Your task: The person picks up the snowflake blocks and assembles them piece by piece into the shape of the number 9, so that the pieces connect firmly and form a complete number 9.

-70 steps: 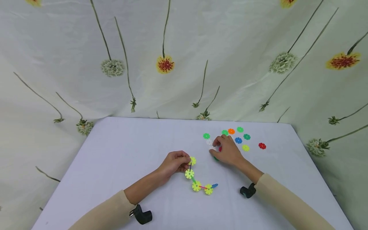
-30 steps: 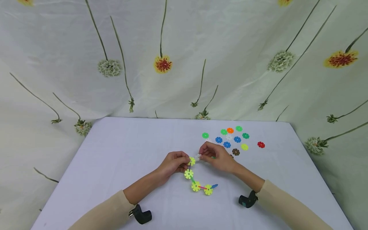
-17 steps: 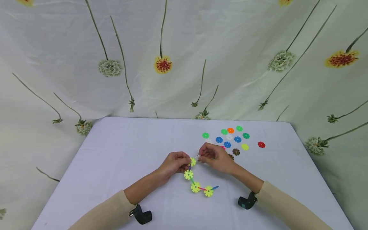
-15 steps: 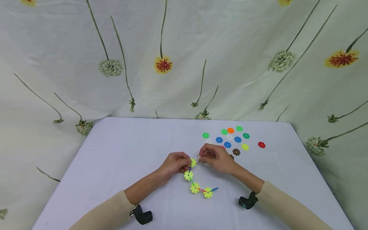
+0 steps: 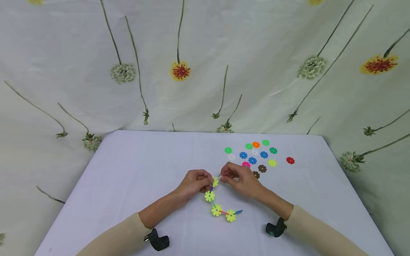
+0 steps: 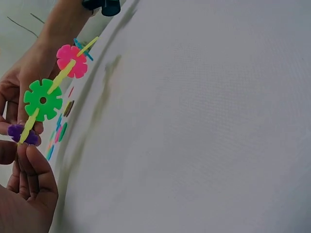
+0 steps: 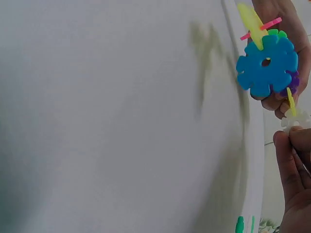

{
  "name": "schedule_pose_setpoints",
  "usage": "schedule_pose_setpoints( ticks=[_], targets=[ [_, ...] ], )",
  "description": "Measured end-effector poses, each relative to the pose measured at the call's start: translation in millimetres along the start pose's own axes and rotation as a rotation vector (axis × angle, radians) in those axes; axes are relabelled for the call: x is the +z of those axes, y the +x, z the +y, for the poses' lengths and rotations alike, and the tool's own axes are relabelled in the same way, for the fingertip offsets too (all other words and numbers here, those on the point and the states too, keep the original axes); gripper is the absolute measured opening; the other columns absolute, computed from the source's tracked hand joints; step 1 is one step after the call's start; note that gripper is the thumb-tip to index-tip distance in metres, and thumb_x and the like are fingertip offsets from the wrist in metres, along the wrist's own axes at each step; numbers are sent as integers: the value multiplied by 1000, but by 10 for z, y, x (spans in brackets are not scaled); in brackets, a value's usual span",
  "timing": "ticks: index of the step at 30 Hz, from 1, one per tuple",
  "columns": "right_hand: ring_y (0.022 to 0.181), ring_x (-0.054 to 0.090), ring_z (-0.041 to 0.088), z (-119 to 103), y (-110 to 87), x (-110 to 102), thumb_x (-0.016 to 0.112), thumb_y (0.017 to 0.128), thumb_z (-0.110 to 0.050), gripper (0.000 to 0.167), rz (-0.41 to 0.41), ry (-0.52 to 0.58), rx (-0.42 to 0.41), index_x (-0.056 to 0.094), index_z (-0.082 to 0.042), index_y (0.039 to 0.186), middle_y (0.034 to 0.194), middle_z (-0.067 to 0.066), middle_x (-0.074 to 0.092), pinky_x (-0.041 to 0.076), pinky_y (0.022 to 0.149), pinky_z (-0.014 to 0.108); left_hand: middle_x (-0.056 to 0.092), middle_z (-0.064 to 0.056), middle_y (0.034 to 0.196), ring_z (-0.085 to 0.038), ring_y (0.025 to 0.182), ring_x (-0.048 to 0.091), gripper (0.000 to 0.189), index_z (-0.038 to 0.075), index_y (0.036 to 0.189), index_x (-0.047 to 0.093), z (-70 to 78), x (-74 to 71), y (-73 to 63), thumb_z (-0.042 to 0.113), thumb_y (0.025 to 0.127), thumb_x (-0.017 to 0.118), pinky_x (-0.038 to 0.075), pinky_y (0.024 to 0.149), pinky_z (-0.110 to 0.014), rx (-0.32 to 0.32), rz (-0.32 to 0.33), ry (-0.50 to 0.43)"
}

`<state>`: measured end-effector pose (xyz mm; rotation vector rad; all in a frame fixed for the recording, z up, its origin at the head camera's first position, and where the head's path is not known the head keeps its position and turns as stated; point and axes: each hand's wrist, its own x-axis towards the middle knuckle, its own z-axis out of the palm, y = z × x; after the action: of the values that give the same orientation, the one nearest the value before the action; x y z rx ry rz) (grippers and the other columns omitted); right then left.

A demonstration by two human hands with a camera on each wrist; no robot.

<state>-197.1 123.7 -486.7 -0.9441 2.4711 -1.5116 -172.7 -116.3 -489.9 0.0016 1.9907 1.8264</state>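
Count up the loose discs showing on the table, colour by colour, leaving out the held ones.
Green discs: 4
Blue discs: 3
White discs: 2
Brown discs: 2
Orange disc: 1
Yellow disc: 1
Pink disc: 1
Red disc: 1
Total: 15 in sight; the right hand may hide more.

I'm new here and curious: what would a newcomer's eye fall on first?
Probably the chain of flower-shaped discs near the centre, its upper end in the left hand's grip, a white disc in the right hand's grip beside it. Next, colourful loose discs toward the far right of the table. Behind hangs a pale cloth printed with long-stemmed flowers.
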Motion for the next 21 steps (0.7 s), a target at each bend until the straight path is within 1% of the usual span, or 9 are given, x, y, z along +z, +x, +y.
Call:
schedule_pose_setpoints(
  ticks=[3,5,9,11,14,21],
  targets=[
    [92,75,8,4,33,-7,79,98,-12,13,-6,10,14,72,-17,108,101,-4,77,63,88,25,73,2,84,-8,75,64,16,-4,108,67,17,-18,-14,12,103,68,58,73,-22,2,-4,-16],
    [94,75,9,17,57,-27,79,99,-13,15,-18,-3,16,72,-16,111,105,-4,77,63,90,26,73,2,84,-7,75,65,17,-4,109,67,25,-28,-20,12,103,68,58,73,-21,2,-8,-20],
    [101,73,12,63,128,-113,79,99,-14,21,-34,-75,16,72,-11,118,112,0,77,62,91,30,73,2,84,-8,75,65,19,-4,110,67,21,-65,-22,13,103,69,58,73,-21,-1,-4,-26],
    [105,71,16,94,174,-171,78,99,-16,24,-33,-114,42,72,-10,121,116,2,77,61,91,31,73,2,84,-8,75,64,19,-3,111,67,15,-90,-26,14,102,69,58,72,-22,-8,7,-26],
    [110,67,20,165,241,-255,78,99,-17,25,-10,-182,97,72,-9,123,119,4,76,58,90,33,72,1,83,-9,75,63,18,-3,110,67,5,-120,-36,13,102,69,57,72,-22,-20,18,-30],
    [109,60,26,338,395,-375,77,99,-25,29,82,-449,207,71,-8,122,115,9,72,52,95,42,70,1,83,-9,75,63,16,-2,108,66,-3,-154,-76,12,101,69,57,72,-21,-30,19,-56]
  ],
)
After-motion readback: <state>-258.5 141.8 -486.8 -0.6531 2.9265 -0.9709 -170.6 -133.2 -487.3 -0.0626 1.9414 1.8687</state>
